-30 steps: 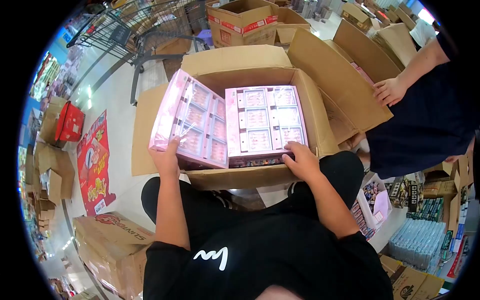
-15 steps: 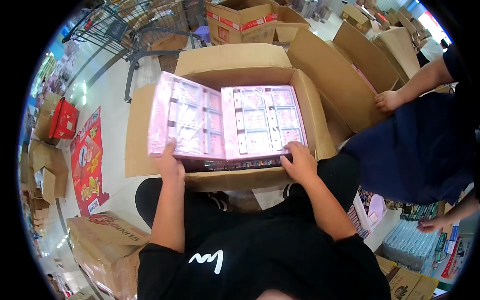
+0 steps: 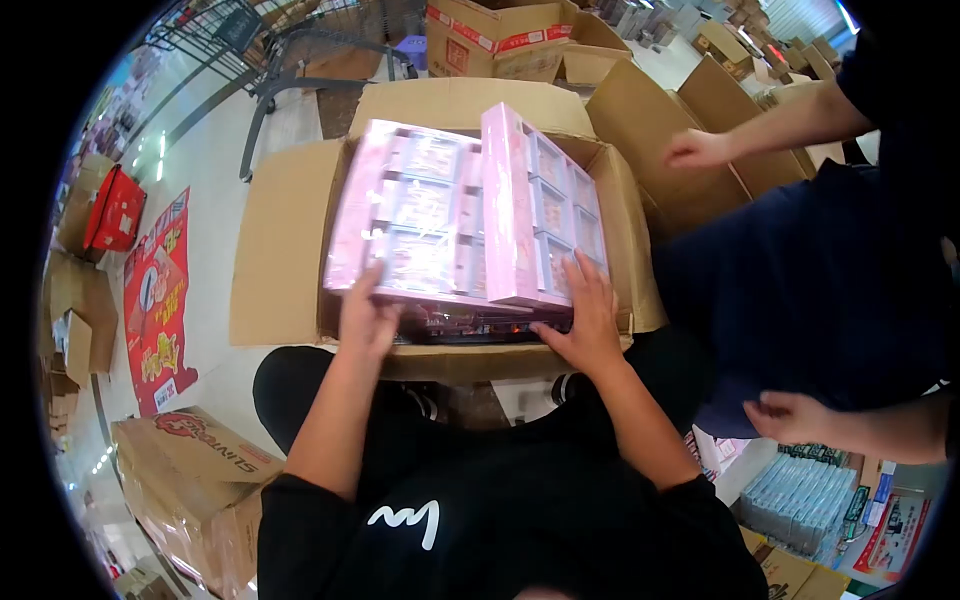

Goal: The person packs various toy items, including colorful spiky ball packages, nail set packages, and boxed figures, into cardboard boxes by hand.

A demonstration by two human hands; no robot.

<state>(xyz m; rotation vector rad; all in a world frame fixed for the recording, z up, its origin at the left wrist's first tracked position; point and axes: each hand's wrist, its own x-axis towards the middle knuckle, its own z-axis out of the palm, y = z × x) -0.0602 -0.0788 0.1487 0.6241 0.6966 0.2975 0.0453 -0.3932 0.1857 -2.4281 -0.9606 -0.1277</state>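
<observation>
Two pink packs wrapped in clear film sit in an open cardboard box (image 3: 290, 240) between my knees. The left pack (image 3: 420, 205) lies face up, and my left hand (image 3: 368, 318) grips its lower left edge. My right hand (image 3: 585, 318) holds the lower edge of the right pack (image 3: 548, 210), fingers on its face and thumb below. That pack is tilted, its left side raised and touching the left pack. Under both packs, dark colourful packages (image 3: 470, 322) show in part.
A person in dark clothes (image 3: 790, 290) stands close on the right, both hands showing. Other open boxes (image 3: 640, 130) are behind them and at the back. A cart (image 3: 330, 50), red basket (image 3: 115, 210), red poster (image 3: 160, 300) and closed carton (image 3: 200, 480) are on the left.
The left pack has shifted right and lies flatter in the box. The right pack has gone from flat to tilted, its left side up. The other person's hand has moved left, off the neighbouring box.
</observation>
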